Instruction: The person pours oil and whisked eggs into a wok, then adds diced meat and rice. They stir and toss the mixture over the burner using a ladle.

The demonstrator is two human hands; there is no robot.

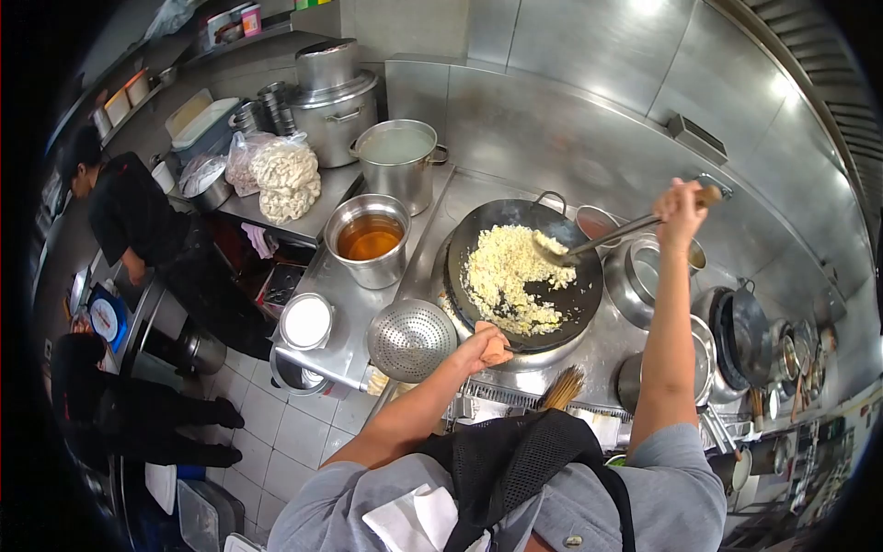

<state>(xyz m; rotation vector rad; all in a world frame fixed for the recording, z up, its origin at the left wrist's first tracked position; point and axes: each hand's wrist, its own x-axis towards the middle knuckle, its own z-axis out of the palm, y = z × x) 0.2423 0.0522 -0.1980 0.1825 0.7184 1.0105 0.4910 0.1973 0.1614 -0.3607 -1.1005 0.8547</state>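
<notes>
A black wok (589, 293) sits on the burner, with a heap of pale yellow, crumbly food (501, 267) spread inside it. My left hand (484, 349) is closed round an orange-pink cloth (494, 342) at the wok's near rim. My right hand (681, 212) grips the wooden-ended handle of a long metal ladle (602, 241), raised to the right of the wok. The ladle's bowl rests in the food at the wok's right side and holds some of it. Beside my left forearm lies a round perforated strainer (412, 340).
Left of the wok stand a pot of amber liquid (370, 237), a tall stock pot (397, 147) and a container of white powder (306, 322). A bamboo brush (563, 388) lies in front. Metal bowls (635, 271) stand right. Two people in black (152, 207) are at the far left.
</notes>
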